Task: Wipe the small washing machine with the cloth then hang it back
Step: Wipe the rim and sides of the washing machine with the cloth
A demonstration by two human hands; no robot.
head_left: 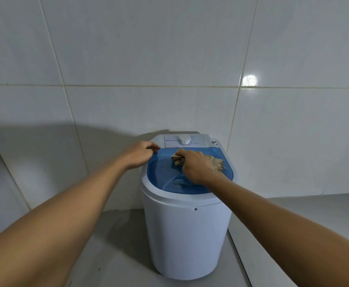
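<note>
both forearms reach forward and down from the bottom corners, converging on the small washing machine [187, 235], a white tub that stands on a pale grey floor [111, 245] close to the white tiled wall [169, 59]

step in hand, as i judge it: wiping the top, the hanging-back not yet begun

my right hand [196, 167] lies knuckles up on the blue translucent lid [161, 170], fingers curled and closed round a bunched beige cloth [217, 163]; cloth pokes out on both sides of the fist, frayed end toward the right rim, and seems pressed onto the lid

my left hand [139, 154] sits at the lid's left rear edge, wrist slightly cocked, fingers loosely bent with the tips touching the rim; looks like a steadying hold, not a pinch on anything, though whether they grip the edge i cannot tell

farther back, the white control panel with its round dial [184, 139], touching nothing

next move likely calls for sweeping the cloth over the rest of the lid, then panel and white sides, keeping pressure light so the tub doesn't shift; no hook or rail for the cloth is in sight
</note>
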